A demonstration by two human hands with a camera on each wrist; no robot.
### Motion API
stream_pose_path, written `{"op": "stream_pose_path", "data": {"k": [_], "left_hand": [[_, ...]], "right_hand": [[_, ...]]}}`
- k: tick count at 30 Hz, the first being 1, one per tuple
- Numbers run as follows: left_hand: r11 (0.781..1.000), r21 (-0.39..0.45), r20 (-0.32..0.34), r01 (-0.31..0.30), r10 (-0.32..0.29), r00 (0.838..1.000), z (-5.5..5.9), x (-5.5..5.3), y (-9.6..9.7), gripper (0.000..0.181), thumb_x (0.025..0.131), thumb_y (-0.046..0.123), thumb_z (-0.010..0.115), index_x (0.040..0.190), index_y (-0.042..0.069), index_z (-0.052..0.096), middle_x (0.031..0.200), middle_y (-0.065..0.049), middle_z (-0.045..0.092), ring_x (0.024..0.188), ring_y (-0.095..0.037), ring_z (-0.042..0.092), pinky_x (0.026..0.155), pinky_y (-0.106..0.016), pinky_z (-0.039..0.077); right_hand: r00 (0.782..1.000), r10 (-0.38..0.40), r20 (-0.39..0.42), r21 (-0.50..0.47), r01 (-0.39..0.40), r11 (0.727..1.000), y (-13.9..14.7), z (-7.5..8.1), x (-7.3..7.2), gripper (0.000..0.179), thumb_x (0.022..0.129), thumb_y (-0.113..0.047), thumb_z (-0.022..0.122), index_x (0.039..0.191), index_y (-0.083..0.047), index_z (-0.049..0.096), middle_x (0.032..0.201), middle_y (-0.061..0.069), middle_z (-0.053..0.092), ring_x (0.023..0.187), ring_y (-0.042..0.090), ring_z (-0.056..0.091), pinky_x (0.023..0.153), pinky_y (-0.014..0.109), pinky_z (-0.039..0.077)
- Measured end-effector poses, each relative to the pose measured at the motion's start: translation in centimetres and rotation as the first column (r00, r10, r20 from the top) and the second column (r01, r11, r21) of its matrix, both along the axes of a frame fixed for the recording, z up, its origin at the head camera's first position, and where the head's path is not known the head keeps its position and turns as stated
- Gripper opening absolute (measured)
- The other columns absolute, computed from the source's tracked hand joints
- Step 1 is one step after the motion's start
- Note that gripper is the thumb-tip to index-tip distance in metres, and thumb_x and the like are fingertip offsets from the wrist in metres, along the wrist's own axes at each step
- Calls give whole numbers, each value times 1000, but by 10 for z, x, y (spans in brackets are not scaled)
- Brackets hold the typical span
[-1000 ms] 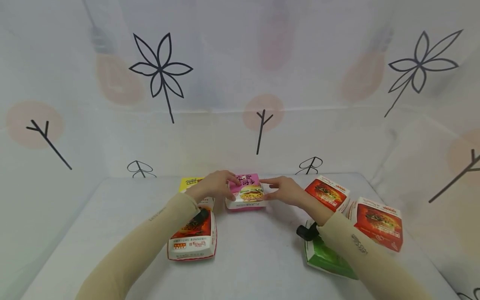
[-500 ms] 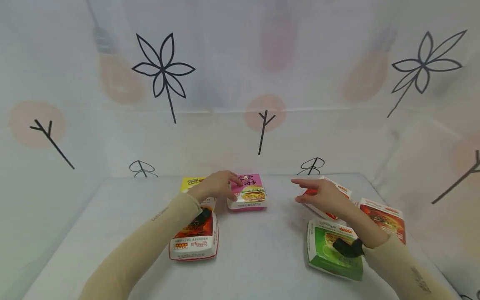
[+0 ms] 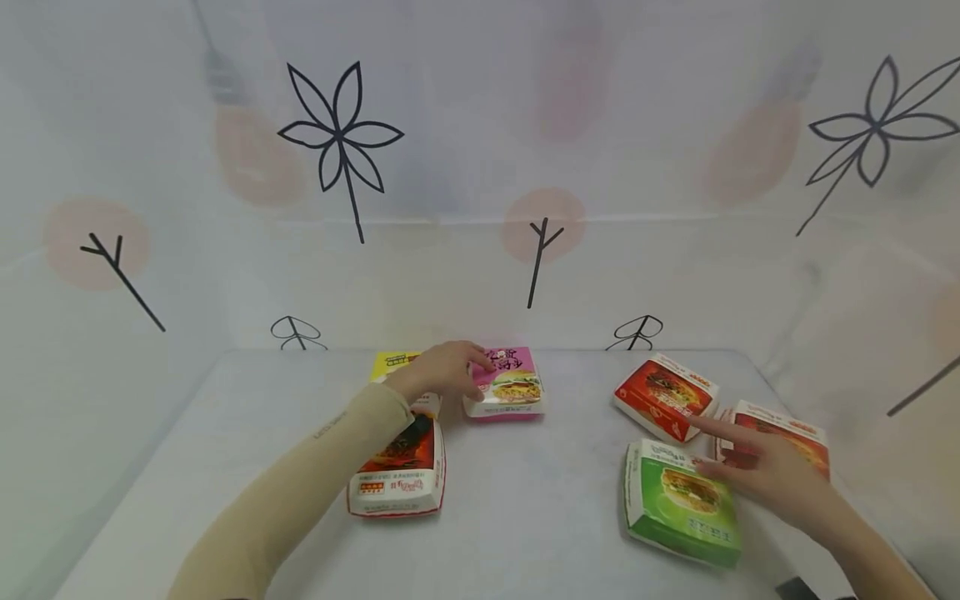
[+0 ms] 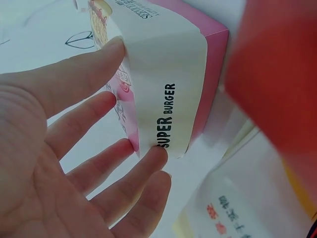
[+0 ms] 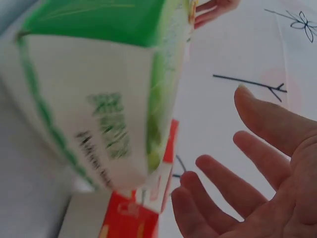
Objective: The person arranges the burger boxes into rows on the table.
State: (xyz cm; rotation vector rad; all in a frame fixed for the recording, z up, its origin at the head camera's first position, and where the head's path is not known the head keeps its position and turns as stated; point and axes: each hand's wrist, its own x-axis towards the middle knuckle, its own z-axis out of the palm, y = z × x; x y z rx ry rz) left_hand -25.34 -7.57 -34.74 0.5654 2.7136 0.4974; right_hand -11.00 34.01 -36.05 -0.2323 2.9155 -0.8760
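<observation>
A pink and white burger box (image 3: 513,385) sits at the back middle; "SUPER BURGER" shows on its side in the left wrist view. My left hand (image 3: 447,370) rests against its left side, thumb and fingertips at the top edge, fingers not curled round it. My right hand (image 3: 772,479) is spread with nothing in it, beside a green burger box (image 3: 686,504). Its fingertips overlap the gap between that box and a red burger box (image 3: 666,396) in the head view. From the right wrist view, the palm (image 5: 277,198) faces the green box, fingers loosely extended.
Another red box (image 3: 780,433) lies at the right, partly behind my right hand. On the left, a red and white box (image 3: 401,471) stands in front of a yellow box (image 3: 392,363), which my left forearm partly hides. A patterned white cloth (image 3: 450,283) rises behind the table.
My right hand has left the pink box and moved right and nearer, over the boxes there. The left hand stays at the pink box. The head view has shifted slightly.
</observation>
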Motion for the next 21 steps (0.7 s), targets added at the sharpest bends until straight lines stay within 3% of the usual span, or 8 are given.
{"op": "stream_pose_path", "data": {"k": [3, 7, 14, 21], "left_hand": [[1000, -8, -2, -5, 5, 1000, 1, 1, 1, 49, 84, 28, 80, 131, 25, 67, 152, -2, 45, 142, -28, 36, 115, -50, 29], [1000, -21, -9, 0, -1, 1000, 1, 1, 1, 49, 85, 29, 80, 131, 25, 67, 152, -1, 45, 142, -28, 36, 115, -50, 29], [1000, -20, -7, 0, 0, 1000, -1, 0, 3, 50, 85, 29, 80, 132, 25, 66, 152, -1, 45, 141, -28, 37, 114, -50, 29], [1000, -16, -3, 3, -3, 1000, -1, 1, 2, 49, 85, 29, 79, 132, 25, 66, 152, -2, 44, 141, -28, 37, 114, -51, 29]], "right_hand": [[999, -22, 49, -20, 23, 1000, 12, -5, 9, 69, 86, -37, 78, 142, -5, 54, 134, 34, 53, 109, 47, 57, 70, 47, 57], [990, -28, 138, -63, 37, 997, 17, -11, 15, 73, 85, -36, 79, 144, -3, 52, 137, 31, 53, 116, 50, 56, 76, 50, 58], [988, 44, 145, -16, -42, 999, 12, -22, 15, 70, 81, -37, 81, 140, -7, 57, 136, 23, 57, 117, 46, 57, 82, 53, 55], [986, 83, 145, -92, -70, 993, -7, -26, 11, 67, 81, -37, 81, 138, -9, 59, 138, 21, 56, 118, 43, 57, 83, 46, 57]]}}
